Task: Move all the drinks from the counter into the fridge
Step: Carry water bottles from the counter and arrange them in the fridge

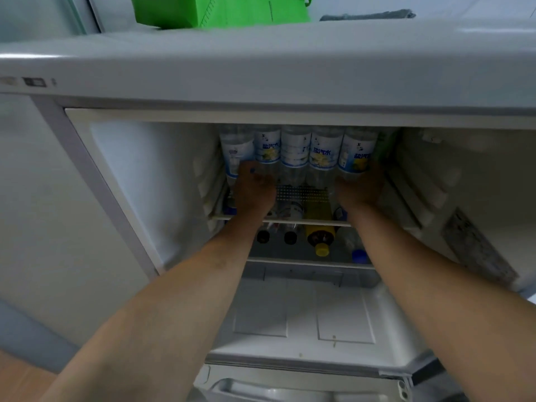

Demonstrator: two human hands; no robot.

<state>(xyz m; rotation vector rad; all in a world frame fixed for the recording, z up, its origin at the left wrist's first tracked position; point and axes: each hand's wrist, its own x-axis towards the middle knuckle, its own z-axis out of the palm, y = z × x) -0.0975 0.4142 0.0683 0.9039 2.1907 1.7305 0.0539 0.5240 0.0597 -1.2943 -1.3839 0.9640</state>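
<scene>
Both bare forearms reach from the bottom edge into the open fridge (139, 181); the left hand (255, 188) rests against the clear water bottles (295, 152) standing in a row on the top shelf (304, 221); the right hand (358, 188) touches the rightmost bottle; whether the fingers curl round them cannot be told; more bottles lie on the shelf below, one with a yellow cap (322, 250); a green bag (220, 10) sits on top.

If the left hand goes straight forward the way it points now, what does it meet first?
Probably the water bottles at the back of the upper shelf. The left hand already reaches their lower ends and seems to touch them, though blur hides the exact contact.
</scene>
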